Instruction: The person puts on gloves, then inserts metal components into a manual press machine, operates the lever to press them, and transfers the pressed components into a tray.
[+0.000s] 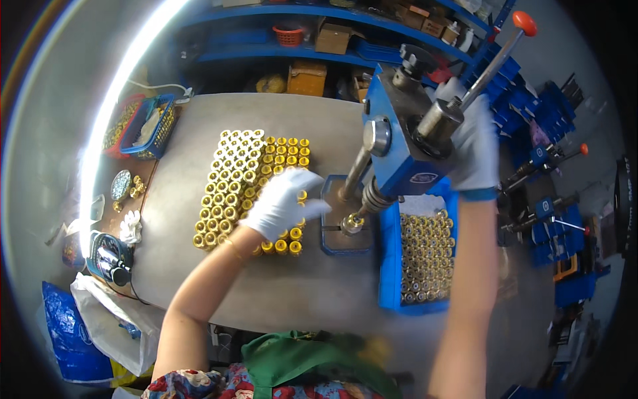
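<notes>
A blue hand press (pixel 405 133) stands on the grey table, its red-knobbed lever (pixel 495 66) slanting up to the right. On the press base (pixel 347 245), a small brass fitting (pixel 352 223) sits beneath the ram. My left hand (pixel 286 203), in a white glove, hovers beside the base over rows of brass fittings (pixel 229 183); thumb and fingers are apart with nothing between them. My right hand (pixel 475 143), also gloved, is at the lever's hub on the press's right side. Motion blurs it, and the press and lever partly hide its fingers.
Right of the press base lies a blue bin (pixel 392 292) holding rows of fittings. At the left edge are a blue basket (pixel 159 136), a spare white glove (pixel 131 227) and a black device (pixel 109 259). Blue shelves (pixel 266 50) line the back; more presses (pixel 545 156) stand at right.
</notes>
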`<state>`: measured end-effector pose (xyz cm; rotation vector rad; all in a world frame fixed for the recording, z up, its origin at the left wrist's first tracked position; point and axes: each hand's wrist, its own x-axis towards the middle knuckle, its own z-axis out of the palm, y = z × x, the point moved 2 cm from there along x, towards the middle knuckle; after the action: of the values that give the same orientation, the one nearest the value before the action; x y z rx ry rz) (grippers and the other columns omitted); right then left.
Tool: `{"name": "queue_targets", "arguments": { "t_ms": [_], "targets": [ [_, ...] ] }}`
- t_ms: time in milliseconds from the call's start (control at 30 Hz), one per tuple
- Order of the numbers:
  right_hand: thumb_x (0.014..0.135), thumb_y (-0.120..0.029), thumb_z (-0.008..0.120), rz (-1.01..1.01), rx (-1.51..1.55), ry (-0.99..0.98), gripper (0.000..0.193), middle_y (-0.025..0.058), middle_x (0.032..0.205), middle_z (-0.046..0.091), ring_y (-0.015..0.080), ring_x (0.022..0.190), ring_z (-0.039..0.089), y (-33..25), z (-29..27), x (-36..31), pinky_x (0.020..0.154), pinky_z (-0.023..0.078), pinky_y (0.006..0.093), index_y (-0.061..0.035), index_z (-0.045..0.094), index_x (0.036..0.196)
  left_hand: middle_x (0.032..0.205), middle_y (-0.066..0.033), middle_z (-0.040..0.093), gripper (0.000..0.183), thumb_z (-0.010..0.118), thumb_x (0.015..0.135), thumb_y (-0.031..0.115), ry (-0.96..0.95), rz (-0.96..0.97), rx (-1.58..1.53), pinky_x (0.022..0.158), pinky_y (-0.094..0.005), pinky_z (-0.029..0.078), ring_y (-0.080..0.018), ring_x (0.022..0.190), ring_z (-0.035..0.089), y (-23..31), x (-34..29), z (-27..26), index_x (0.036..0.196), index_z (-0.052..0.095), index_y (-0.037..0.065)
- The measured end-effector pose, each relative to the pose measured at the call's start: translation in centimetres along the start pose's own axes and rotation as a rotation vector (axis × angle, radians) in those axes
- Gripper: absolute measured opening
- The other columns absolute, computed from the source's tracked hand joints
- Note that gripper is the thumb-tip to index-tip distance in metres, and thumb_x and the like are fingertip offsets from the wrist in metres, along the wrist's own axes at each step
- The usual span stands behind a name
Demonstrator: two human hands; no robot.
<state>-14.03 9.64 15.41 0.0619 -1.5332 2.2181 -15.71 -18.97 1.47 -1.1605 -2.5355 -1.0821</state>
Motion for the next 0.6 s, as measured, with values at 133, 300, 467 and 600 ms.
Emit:
{"name": "queue_targets", "arguments": {
  "t_ms": [133, 300, 467, 600],
  "targets": [
    [0.095, -0.051, 0.049, -0.184, 0.455, -0.546, 0.055, 0.0074, 0.091, 0.058, 0.0181, 0.08, 0.056, -9.5, 1.0, -2.2, 0.085, 0.044, 0.0379, -0.0001, 0.054, 0.115, 0.111, -0.0159, 0.065, 0.054, 0.08, 0.072, 0.036, -0.066, 0.073, -0.019, 0.094, -0.0427, 0.048, -0.0347, 0.108, 0.059, 0.4, 0.1, 8.0, 0.114, 0.066, 0.006],
    [0.088, -0.072, 0.043, -0.1, -0.538, -0.536, 0.099, 0.0217, 0.133, 0.048, 0.0329, 0.124, 0.045, -14.3, -5.3, -18.4, 0.112, 0.027, 0.0488, 0.0001, 0.022, 0.152, 0.097, -0.0125, 0.068, 0.041, 0.081, 0.07, 0.035, -0.058, 0.05, -0.174, 0.09, -0.0412, 0.05, -0.032, 0.099, 0.063, 0.8, 1.0, 11.2, 0.093, 0.071, 0.002],
    [0.085, -0.021, 0.069, 0.115, -1.105, -0.191, 0.081, 0.0274, 0.148, 0.039, 0.0337, 0.139, 0.038, -0.1, -5.9, -19.0, 0.115, 0.026, 0.0383, 0.0107, 0.028, 0.147, 0.092, -0.0133, 0.068, 0.04, 0.082, 0.069, 0.034, -0.03, 0.083, -0.14, 0.085, -0.0424, 0.051, -0.0336, 0.093, 0.063, -0.3, 0.4, 10.6, 0.09, 0.07, 0.002],
    [0.088, -0.018, 0.067, 0.205, -0.919, -0.114, 0.078, 0.028, 0.147, 0.039, 0.0332, 0.139, 0.037, 0.8, -5.3, -18.2, 0.116, 0.024, 0.0373, 0.01, 0.026, 0.148, 0.091, -0.0134, 0.067, 0.038, 0.081, 0.07, 0.034, -0.014, 0.068, -0.136, 0.085, -0.0433, 0.05, -0.0337, 0.092, 0.063, 0.3, 0.6, 11.3, 0.089, 0.07, 0.003]
  ]
}}
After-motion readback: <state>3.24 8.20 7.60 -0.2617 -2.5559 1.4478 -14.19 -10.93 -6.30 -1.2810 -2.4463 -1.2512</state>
